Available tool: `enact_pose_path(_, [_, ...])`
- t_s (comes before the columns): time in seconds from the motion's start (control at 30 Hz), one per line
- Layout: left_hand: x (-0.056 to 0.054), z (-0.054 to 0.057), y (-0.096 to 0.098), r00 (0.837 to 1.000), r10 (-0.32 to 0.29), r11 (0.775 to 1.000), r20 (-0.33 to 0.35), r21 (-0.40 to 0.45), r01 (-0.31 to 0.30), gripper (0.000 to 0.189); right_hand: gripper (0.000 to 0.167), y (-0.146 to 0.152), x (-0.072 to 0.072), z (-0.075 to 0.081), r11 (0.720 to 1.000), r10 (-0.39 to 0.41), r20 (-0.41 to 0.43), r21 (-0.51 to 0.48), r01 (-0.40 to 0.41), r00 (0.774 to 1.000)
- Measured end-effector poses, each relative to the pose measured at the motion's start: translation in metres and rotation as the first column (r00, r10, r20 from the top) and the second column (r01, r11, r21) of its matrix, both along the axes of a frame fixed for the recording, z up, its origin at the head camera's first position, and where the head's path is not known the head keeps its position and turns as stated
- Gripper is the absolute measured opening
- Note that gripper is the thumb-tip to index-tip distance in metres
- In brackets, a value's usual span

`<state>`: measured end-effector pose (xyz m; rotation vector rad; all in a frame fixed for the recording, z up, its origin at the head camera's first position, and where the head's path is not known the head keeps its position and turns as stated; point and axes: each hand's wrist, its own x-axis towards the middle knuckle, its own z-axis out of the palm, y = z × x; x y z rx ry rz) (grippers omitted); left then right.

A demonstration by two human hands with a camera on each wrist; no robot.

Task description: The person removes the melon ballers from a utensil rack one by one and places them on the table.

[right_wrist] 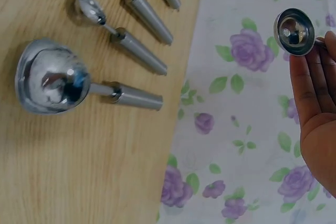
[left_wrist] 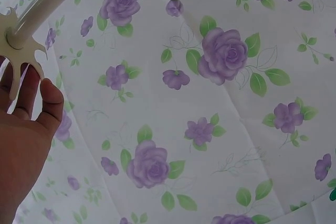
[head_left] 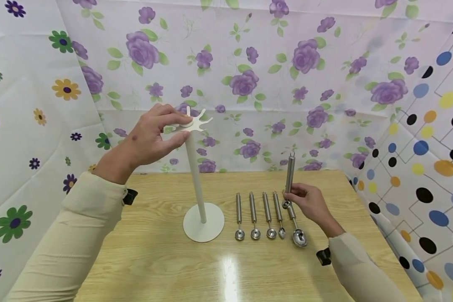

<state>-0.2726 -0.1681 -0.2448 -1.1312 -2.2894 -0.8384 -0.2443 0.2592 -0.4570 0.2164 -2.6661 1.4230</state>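
Observation:
My left hand (head_left: 151,136) grips the top of a white utensil stand (head_left: 195,180), thumb and fingers at its ring of curved hooks (head_left: 200,124). In the left wrist view the fingers (left_wrist: 27,90) reach around the hooks. At the right, my right hand (head_left: 309,203) pinches a steel scoop (head_left: 290,174) near its bowl, with the handle pointing up. The right wrist view shows this scoop's round bowl (right_wrist: 294,32) at the fingertips. Below the held scoop lies a larger steel scoop (head_left: 300,238), its handle partly hidden by the hand and the held scoop.
Left of the larger scoop, several small steel scoops (head_left: 252,209) lie in a row, handles toward the back. The stand's round base (head_left: 194,228) rests on the wooden table (head_left: 154,260). Flowered cloth (head_left: 219,75) hangs behind, and dotted cloth (head_left: 419,167) hangs at the right.

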Motion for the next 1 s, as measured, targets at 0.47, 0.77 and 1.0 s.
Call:
enact_pose_path(0.47, [-0.001, -0.001, -0.001, 1.0, -0.002, 1.0, -0.004, 0.011, 0.002, 0.03, 0.035, 0.029, 0.003, -0.022, 0.996, -0.061, 0.018, 0.063, 0.059, 0.998])
enact_pose_path(0.77, [0.0, -0.001, -0.001, 1.0, 0.001, 1.0, -0.006, 0.015, -0.001, 0.03, 0.038, 0.049, 0.001, -0.038, 0.991, -0.098, 0.056, 0.093, 0.092, 0.994])
enact_pose_path(1.0, [-0.001, -0.001, -0.001, 1.0, -0.004, 1.0, -0.014, 0.016, 0.005, 0.03, 0.039, 0.06, -0.001, -0.049, 0.991, -0.102, 0.087, 0.095, 0.094, 0.991])
